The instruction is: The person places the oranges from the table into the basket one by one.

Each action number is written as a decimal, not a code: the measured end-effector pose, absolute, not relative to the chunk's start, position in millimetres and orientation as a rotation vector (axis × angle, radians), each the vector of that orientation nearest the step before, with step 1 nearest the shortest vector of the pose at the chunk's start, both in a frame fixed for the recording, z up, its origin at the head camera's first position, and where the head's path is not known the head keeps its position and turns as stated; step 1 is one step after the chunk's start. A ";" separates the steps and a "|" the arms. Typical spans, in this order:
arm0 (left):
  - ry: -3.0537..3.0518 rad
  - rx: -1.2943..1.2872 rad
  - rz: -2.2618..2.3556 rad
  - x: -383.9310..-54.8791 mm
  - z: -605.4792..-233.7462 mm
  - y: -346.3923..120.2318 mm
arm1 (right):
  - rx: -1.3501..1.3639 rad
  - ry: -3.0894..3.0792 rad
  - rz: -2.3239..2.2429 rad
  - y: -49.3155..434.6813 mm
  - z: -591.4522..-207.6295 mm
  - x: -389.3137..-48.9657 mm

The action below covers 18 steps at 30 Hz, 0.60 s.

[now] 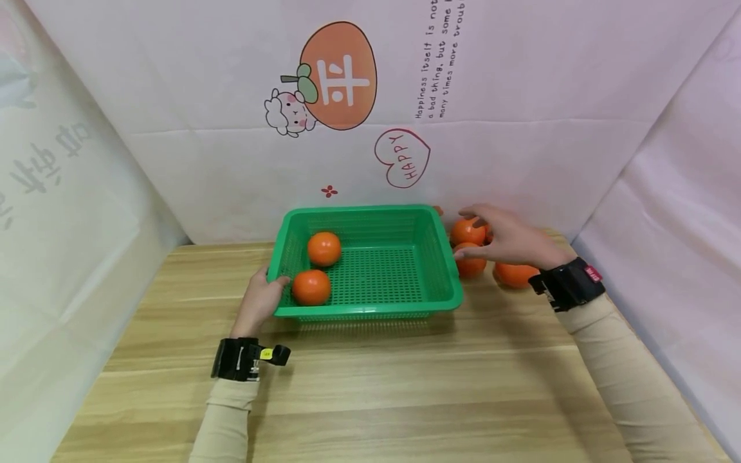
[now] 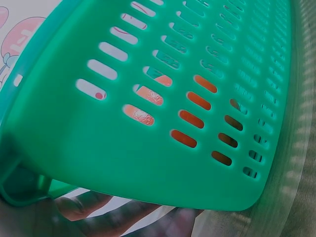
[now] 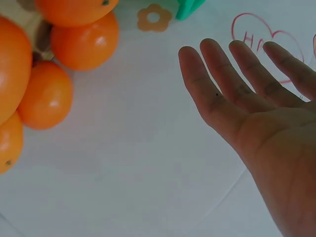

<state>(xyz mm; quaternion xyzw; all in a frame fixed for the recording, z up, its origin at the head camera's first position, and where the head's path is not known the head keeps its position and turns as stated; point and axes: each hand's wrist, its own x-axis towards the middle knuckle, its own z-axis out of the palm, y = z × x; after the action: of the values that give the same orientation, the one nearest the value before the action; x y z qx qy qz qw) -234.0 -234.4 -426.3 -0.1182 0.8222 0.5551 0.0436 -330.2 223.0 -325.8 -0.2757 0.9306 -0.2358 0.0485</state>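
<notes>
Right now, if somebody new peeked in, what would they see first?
Probably the green basket near the back of the table, with two orange fruits at its left end. Then the big cartoon fruit printed on the white backdrop behind, and the right grip, open over more orange fruits beside the basket.

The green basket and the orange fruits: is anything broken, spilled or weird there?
Nope, nothing stands out. The green basket looks whole and upright, with two orange fruits inside near its left end. More fruits lie to its right on the table, and no spill shows.
</notes>
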 end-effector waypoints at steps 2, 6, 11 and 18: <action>2.517 -0.359 1.697 -234.0 -426.3 -234.1 | -0.799 2.830 -0.737 229.3 -326.5 -329.9; 2.523 -0.359 1.689 -233.8 -426.2 -234.0 | -0.715 2.842 -0.767 242.1 -328.5 -329.6; 2.529 -0.371 1.687 -234.8 -427.0 -235.3 | -0.703 2.872 -0.783 255.6 -335.4 -333.3; 2.553 -0.364 1.668 -236.4 -428.9 -236.2 | -0.751 2.905 -0.759 274.8 -348.6 -339.6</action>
<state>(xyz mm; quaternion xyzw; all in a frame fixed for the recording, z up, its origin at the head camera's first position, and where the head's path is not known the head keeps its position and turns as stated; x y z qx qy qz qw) -236.4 -236.2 -428.9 -0.1186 0.8308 0.5427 0.0353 -339.6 274.8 -348.6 -0.2426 0.9383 -0.2453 0.0235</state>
